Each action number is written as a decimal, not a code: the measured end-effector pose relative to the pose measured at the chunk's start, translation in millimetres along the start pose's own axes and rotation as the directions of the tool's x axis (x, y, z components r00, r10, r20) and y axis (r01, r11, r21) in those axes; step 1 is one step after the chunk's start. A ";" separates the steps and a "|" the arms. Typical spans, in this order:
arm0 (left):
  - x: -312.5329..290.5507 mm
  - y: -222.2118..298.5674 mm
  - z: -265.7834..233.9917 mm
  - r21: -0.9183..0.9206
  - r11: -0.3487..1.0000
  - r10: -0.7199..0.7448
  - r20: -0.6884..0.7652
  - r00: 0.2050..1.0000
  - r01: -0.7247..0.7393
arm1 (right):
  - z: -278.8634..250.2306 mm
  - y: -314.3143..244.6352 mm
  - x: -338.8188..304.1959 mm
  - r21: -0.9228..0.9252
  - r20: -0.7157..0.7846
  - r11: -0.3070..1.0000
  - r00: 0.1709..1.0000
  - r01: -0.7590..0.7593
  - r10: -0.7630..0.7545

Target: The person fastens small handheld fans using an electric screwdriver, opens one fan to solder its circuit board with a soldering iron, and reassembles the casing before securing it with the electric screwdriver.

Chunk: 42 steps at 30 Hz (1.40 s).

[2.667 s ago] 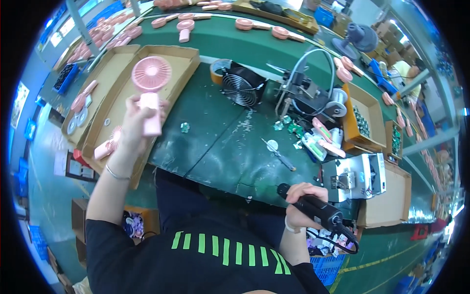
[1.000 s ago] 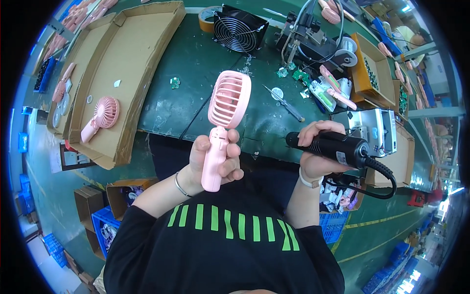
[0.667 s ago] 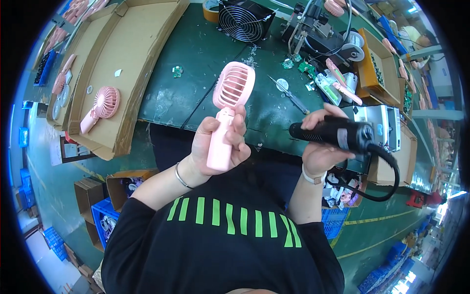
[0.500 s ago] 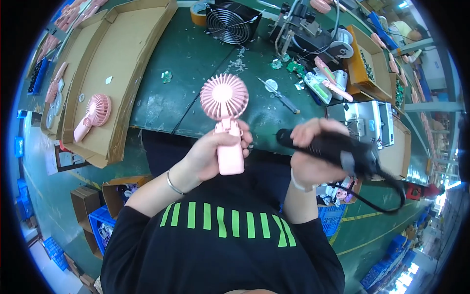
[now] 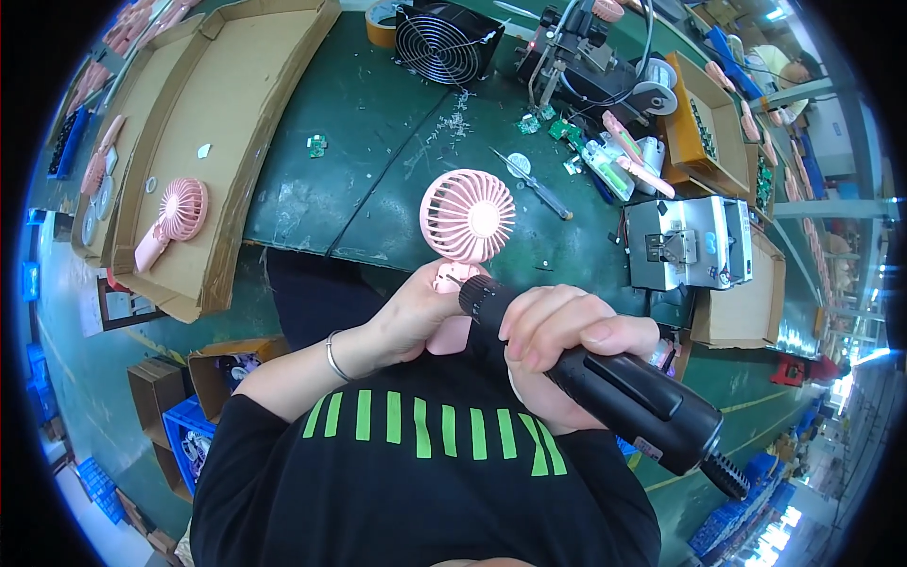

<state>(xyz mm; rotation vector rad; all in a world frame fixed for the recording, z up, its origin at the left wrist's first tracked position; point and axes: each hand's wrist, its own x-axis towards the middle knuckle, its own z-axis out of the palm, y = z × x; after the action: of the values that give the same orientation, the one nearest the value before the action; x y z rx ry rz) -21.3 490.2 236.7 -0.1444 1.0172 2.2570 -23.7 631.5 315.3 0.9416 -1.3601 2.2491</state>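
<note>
My left hand (image 5: 416,317) grips the handle of a pink hand-held fan (image 5: 466,219), its round grille upright and facing me above the green bench (image 5: 350,180). My right hand (image 5: 557,335) is wrapped around a black electric screwdriver (image 5: 605,383). The driver's tip presses against the fan's handle just below the grille. A cord leaves the driver's rear end at the lower right.
A second pink fan (image 5: 170,219) lies in a cardboard tray (image 5: 222,142) at the left. At the back stand a black box fan (image 5: 444,42), a tape roll (image 5: 383,21) and a wired fixture (image 5: 581,61). A grey metal machine (image 5: 685,244) and cardboard boxes (image 5: 737,317) sit at the right.
My left hand picked a fan from the tray area, brought it close and turned its grille toward me. My right hand brought the screwdriver in until its tip met the handle.
</note>
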 end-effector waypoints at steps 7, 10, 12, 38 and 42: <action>-4.0 4.3 8.0 0.155 0.984 0.092 -0.006 0.996 -0.090 | 1.4 -0.5 -1.7 0.140 -0.100 0.988 0.994 0.063 -0.049; -4.9 2.0 6.6 0.170 0.982 0.087 -0.015 0.996 -0.083 | 1.9 -1.2 -2.9 0.166 -0.123 0.985 0.992 0.048 -0.028; -4.9 1.1 6.0 0.157 0.985 0.078 -0.026 0.997 -0.073 | 1.7 -1.2 -3.7 0.145 -0.122 0.988 0.992 0.051 -0.033; -6.4 11.7 19.9 0.080 0.987 0.143 -0.092 0.985 -0.136 | -2.1 1.7 4.3 -0.157 -0.259 0.978 0.950 0.138 -0.175; -5.2 6.4 17.4 0.125 0.980 0.165 -0.095 0.982 -0.153 | -5.4 5.1 -0.4 -0.084 -0.335 0.992 0.935 0.098 -0.121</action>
<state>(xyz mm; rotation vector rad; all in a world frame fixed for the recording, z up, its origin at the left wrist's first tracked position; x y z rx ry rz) -18.3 496.7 254.6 -0.1370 1.2550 2.3457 -28.4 633.9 310.0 0.5575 -1.1874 2.1445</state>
